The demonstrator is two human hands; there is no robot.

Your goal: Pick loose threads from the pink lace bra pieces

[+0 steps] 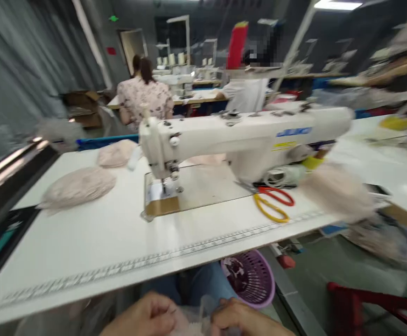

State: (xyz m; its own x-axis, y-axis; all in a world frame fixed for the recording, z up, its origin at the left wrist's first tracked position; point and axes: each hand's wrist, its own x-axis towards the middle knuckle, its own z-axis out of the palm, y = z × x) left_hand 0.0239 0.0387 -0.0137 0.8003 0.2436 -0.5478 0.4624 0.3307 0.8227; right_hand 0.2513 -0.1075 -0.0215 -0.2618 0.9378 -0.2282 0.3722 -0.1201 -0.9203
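Observation:
My left hand (146, 318) and my right hand (242, 321) are low at the bottom edge, below the table's front edge, over my lap. Both are closed on a piece of pale, sheer fabric (197, 317) held between them. A white sewing machine (231, 137) stands on the white table (94, 233) ahead, its needle area (164, 184) at the left end. Nothing lies under the needle.
Pale pink fabric piles (79, 186) lie on the left, another (336, 189) on the right. Yellow and red scissors (271, 203) lie by the machine. A purple basket (250, 276) sits under the table. Other people work at benches behind.

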